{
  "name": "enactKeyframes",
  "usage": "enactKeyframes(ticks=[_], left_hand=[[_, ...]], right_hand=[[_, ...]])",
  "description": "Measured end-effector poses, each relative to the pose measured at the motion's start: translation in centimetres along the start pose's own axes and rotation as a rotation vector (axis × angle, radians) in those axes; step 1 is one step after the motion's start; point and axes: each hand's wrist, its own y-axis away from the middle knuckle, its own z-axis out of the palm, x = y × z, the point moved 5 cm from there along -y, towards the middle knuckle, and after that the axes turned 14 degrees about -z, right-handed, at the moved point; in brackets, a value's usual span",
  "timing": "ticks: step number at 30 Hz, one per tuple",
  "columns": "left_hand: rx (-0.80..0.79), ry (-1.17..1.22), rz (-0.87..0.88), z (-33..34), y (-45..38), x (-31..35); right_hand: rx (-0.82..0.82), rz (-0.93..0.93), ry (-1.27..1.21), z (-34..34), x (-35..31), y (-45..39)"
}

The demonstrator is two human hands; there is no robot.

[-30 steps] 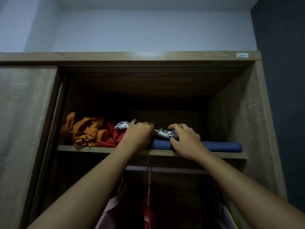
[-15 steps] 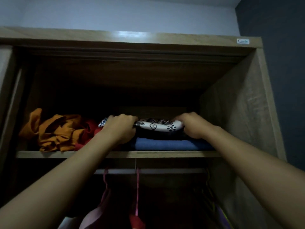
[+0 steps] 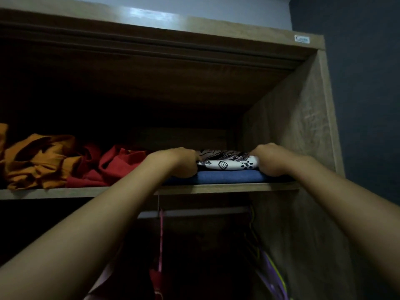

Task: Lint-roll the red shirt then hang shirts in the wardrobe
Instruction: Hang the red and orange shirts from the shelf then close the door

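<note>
Both my hands reach onto the upper wardrobe shelf [image 3: 216, 188]. My left hand [image 3: 179, 162] and my right hand [image 3: 270, 160] grip the two ends of a folded white garment with black patterns [image 3: 227, 163]. It lies on top of a folded blue garment [image 3: 227, 177]. A crumpled red shirt [image 3: 116, 165] sits on the same shelf just left of my left hand. My fingers are hidden behind the cloth.
A crumpled orange garment [image 3: 36, 163] lies at the shelf's left. Below the shelf a hanging rail [image 3: 194, 213] carries a pink hanger [image 3: 161, 234] and coloured hangers [image 3: 255, 245] near the wardrobe's right wall [image 3: 292, 131]. A dark wall is on the far right.
The camera has moved closer and to the right. My hands have slid further onto the shelf and settled at the two ends of the patterned garment on the blue one.
</note>
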Motion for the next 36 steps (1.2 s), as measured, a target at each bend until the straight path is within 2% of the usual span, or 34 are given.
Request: enactKeyframes(ticks=[3, 5, 7, 9, 10, 11, 14, 16, 21, 25, 27, 30, 31, 33, 36], left_hand=[[-0.157, 0.170, -0.058, -1.1, 0.8, -0.5], [-0.177, 0.293, -0.013, -2.2, 0.8, -0.3], [-0.060, 0.355, -0.002, -3.3, 0.2, 0.2], [0.103, 0.339, -0.018, -3.5, -0.8, 0.4], [0.122, 0.323, -0.022, -3.0, -1.5, 0.4], [0.076, 0.308, -0.025, -2.1, -2.2, 0.2], [-0.191, 0.240, -0.066, 1.3, -4.1, -0.7], [-0.268, 0.217, -0.104, 2.0, -4.5, -1.0], [-0.237, 0.267, -0.094, 1.9, -4.6, -0.6], [0.096, 0.280, -0.094, -0.2, -5.6, -0.7], [0.055, 0.280, -0.092, -0.3, -6.0, -0.8], [-0.257, 0.151, -0.098, 1.9, -6.3, -0.9], [-0.309, 0.117, -0.096, 2.4, -6.1, -0.9], [-0.280, 0.132, -0.094, 2.4, -6.1, -0.9], [-0.132, 0.239, -0.068, 1.4, -5.2, -1.0]], right_hand=[[-0.087, 0.050, -0.089, -1.1, -0.1, -0.4], [0.023, 0.056, -0.152, -2.6, -0.2, -0.8], [0.210, 0.042, -0.230, -3.8, -0.1, -1.9], [0.253, 0.037, -0.303, -3.9, -0.4, -3.1], [0.210, 0.039, -0.307, -3.5, -0.6, -3.7], [0.147, 0.040, -0.298, -2.8, -0.7, -4.3], [-0.060, 0.062, -0.311, 0.6, -0.4, -4.7], [-0.071, 0.080, -0.410, 2.1, 0.4, -4.4], [-0.113, 0.073, -0.412, 1.9, 0.7, -4.5], [-0.187, 0.091, -0.411, 0.6, -0.3, -5.0], [-0.157, 0.060, -0.437, 0.4, -0.8, -5.8], [-0.244, 0.050, -0.353, 2.4, -1.1, -6.5], [-0.236, 0.060, -0.334, 2.7, -0.8, -6.6], [-0.191, 0.082, -0.325, 2.5, -0.5, -6.4], [-0.103, 0.095, -0.375, 2.2, -0.1, -6.1]])
